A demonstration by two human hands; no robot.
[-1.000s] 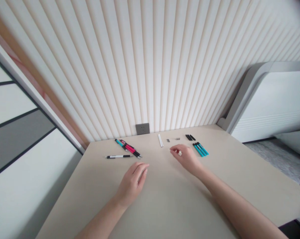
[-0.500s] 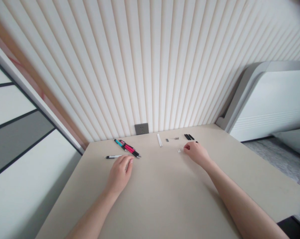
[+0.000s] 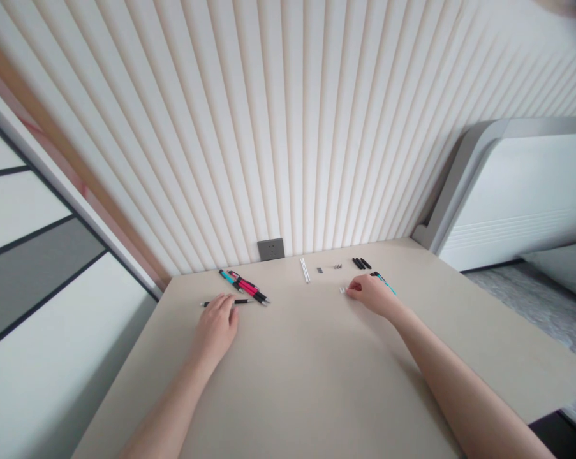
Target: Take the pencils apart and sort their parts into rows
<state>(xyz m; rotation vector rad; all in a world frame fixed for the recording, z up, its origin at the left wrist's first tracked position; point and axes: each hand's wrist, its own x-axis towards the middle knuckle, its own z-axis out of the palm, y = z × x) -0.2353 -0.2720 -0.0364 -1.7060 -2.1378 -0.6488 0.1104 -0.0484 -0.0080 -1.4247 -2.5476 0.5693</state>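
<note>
My left hand (image 3: 217, 323) rests over the middle of a ballpoint pen (image 3: 242, 301); its fingers curl across the barrel and both pen ends stick out. Just beyond lie a teal pen (image 3: 231, 280) and several pink-and-black pens (image 3: 249, 288). On the right, my right hand (image 3: 371, 294) has its fingertips pinched together at the table, beside small white pieces (image 3: 342, 290). What is between those fingertips is too small to make out. Partly behind this hand lies a slim blue-and-black pen part (image 3: 386, 282).
Along the back of the table (image 3: 288, 370) lie thin white tubes (image 3: 305, 270), small grey pieces (image 3: 319, 270), small metal parts (image 3: 338, 266) and black grips (image 3: 361, 263). A dark wall socket (image 3: 271, 249) is behind them. A bed headboard (image 3: 517, 191) stands at the right.
My left hand has slid left along the pen, uncovering its right end. My right hand has shifted slightly left and nearer the white pieces, so more of the blue-and-black part shows.
</note>
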